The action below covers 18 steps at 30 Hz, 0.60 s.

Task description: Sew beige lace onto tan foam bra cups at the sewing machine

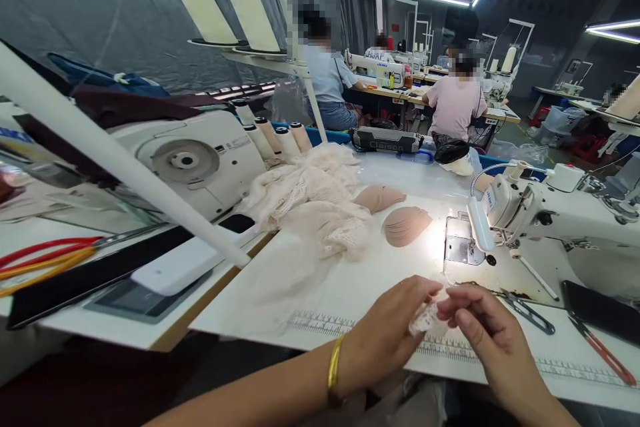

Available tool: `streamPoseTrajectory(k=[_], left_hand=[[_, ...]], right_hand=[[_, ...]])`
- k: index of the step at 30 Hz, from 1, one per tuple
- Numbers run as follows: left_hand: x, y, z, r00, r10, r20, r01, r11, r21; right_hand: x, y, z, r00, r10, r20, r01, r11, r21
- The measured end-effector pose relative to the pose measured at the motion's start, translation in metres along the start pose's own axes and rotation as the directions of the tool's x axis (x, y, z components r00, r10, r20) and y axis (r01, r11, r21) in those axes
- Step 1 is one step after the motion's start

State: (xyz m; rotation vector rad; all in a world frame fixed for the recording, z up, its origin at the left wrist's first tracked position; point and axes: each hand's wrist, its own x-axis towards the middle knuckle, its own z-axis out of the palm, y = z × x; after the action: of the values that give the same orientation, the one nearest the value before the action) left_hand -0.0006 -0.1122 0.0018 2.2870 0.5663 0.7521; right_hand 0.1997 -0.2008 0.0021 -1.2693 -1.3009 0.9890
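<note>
My left hand [395, 327], with a gold bangle on its wrist, is closed on a small piece of white lace [425, 320] near the table's front edge. Facing it, my right hand [487, 323] has curled fingers at the lace's right side; its fingertips touch the piece. Beyond them two beige pleated cups [407, 225] lie on the white table [350, 280]. Left of the cups is a heap of cream lace fabric [320, 197]. The lit needle plate [461, 248] of a sewing machine [535, 203] is just beyond my right hand.
Small snips [530, 313], red-handled tweezers [603, 350] and a black phone [600, 310] lie at the right. A measuring tape [575, 370] runs along the front edge. Another machine [195, 157] and a slanting white pole [125, 153] stand left. Several people sit farther back.
</note>
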Motion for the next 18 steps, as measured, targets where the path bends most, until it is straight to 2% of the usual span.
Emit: streamPoseTrajectory(k=[2,3,4,6,8,10,12,13,15,18], left_hand=[[0.01,-0.004,0.007,0.981,-0.195,-0.012,0.193,0.977,-0.094],[0.015,-0.005,0.006,0.96,-0.281,-0.009,0.278,0.953,-0.12],[0.019,-0.004,0.002,0.942,-0.337,-0.007,0.332,0.933,-0.141],[0.026,0.002,-0.007,0.932,-0.363,-0.013,0.355,0.917,-0.182],[0.032,0.01,-0.013,0.93,-0.366,-0.027,0.351,0.909,-0.226],[0.036,0.015,-0.016,0.911,-0.411,-0.022,0.39,0.879,-0.272],[0.039,0.013,-0.016,0.883,-0.47,-0.004,0.445,0.838,-0.315],[0.04,0.01,-0.015,0.871,-0.491,0.001,0.462,0.82,-0.337],[0.043,0.002,-0.011,0.861,-0.509,-0.003,0.471,0.8,-0.372],[0.045,-0.009,-0.005,0.861,-0.509,-0.019,0.458,0.79,-0.407]], right_hand=[[-0.002,-0.002,-0.003,0.996,-0.077,-0.043,0.07,0.989,-0.13],[-0.003,-0.001,-0.004,0.995,-0.097,-0.026,0.09,0.973,-0.213],[-0.003,0.0,-0.005,0.994,-0.107,0.008,0.105,0.954,-0.282],[-0.001,0.004,-0.002,0.993,-0.102,0.058,0.116,0.937,-0.33],[0.006,0.008,0.002,0.999,-0.037,0.035,0.044,0.971,-0.237],[0.016,0.011,0.004,0.995,0.1,-0.004,-0.1,0.994,-0.04],[0.025,0.013,0.001,0.975,0.223,0.019,-0.223,0.964,0.146],[0.029,0.014,-0.001,0.969,0.245,0.042,-0.248,0.948,0.2],[0.032,0.016,-0.003,0.975,0.201,0.091,-0.214,0.96,0.179],[0.03,0.021,0.001,0.996,-0.025,0.089,0.037,0.991,-0.131]])
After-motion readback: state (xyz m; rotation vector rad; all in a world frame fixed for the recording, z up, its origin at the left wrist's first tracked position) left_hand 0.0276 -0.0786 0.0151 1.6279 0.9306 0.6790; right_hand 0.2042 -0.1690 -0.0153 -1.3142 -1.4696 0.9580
